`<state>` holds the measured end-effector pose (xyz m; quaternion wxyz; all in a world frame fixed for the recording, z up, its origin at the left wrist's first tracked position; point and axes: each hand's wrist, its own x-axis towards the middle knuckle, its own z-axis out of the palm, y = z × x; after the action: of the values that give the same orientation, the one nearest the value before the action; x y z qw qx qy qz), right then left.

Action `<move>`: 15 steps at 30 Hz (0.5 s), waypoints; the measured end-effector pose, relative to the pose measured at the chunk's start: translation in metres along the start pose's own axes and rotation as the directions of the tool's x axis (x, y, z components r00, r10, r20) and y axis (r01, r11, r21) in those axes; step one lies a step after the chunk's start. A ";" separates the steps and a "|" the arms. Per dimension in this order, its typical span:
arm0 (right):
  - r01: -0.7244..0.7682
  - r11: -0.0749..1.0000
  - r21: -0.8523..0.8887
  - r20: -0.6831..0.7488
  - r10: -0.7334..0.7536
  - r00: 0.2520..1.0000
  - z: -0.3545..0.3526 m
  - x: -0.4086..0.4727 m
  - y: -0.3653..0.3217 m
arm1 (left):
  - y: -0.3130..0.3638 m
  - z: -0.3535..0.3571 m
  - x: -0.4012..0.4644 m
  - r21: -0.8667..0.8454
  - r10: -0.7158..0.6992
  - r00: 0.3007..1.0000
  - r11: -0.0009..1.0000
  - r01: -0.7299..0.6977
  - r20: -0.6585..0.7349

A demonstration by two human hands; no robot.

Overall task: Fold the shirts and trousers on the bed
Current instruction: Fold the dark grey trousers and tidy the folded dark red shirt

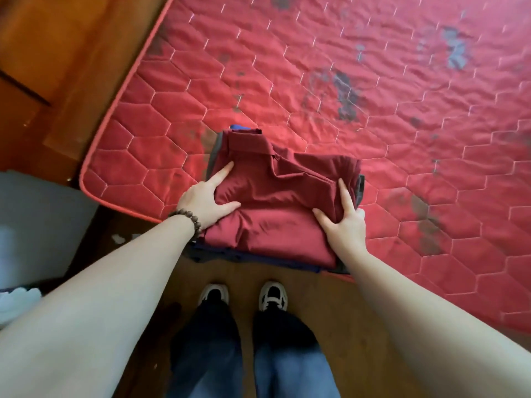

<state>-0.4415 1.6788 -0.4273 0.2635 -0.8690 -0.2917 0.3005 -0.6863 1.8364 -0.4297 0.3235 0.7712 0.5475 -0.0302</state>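
**A:** Where's the garment?

**B:** I have a maroon garment (275, 202) folded into a rough square at lower centre of the frame, on the near edge of the bed (373, 81). It tops a pile (253, 255) of darker folded clothes; blue and grey edges show beneath it. I can't tell whether it's a shirt or trousers.

**A:** And your hands?

**B:** My left hand (201, 201) rests flat on its left side, fingers (222, 172) straight and spread, thumb pressing the cloth. My right hand (344, 222) is at the right edge; one finger lies straight along the fold, the thumb presses the top, and the rest are hidden, so I can't tell if they curl under.

**A:** Which step is this?

**B:** I'd judge it's the last fold being squared and set on the pile. No loose clothes show on the rest of the bed, so the task looks near done.

**A:** Next?

**B:** Probably smoothing the creases near the centre, aligning the edges with the pile below, then lifting both hands straight off so nothing slides toward the floor (244, 274).
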 end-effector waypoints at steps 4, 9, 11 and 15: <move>-0.028 0.999 0.045 -0.061 0.031 0.998 0.011 0.009 -0.004 | -0.005 -0.008 0.033 0.008 0.087 0.996 0.996 -0.087 0.022; -0.119 0.991 0.057 0.039 0.116 0.992 0.027 0.021 0.002 | -0.018 -0.002 0.064 -0.002 0.054 0.986 0.999 -0.054 0.155; -0.173 0.984 0.031 0.105 0.169 0.980 0.035 0.023 0.013 | -0.027 0.005 0.069 0.001 -0.009 0.972 1.000 0.009 0.234; -0.218 0.975 0.041 0.127 0.211 0.969 0.042 0.027 0.016 | -0.032 0.009 0.072 -0.007 -0.011 0.969 1.000 0.013 0.248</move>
<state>-0.4463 1.6980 -0.4757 0.2347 -0.8681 -0.2032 0.3874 -0.6826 1.8970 -0.4811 0.3925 0.7567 0.5074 -0.1261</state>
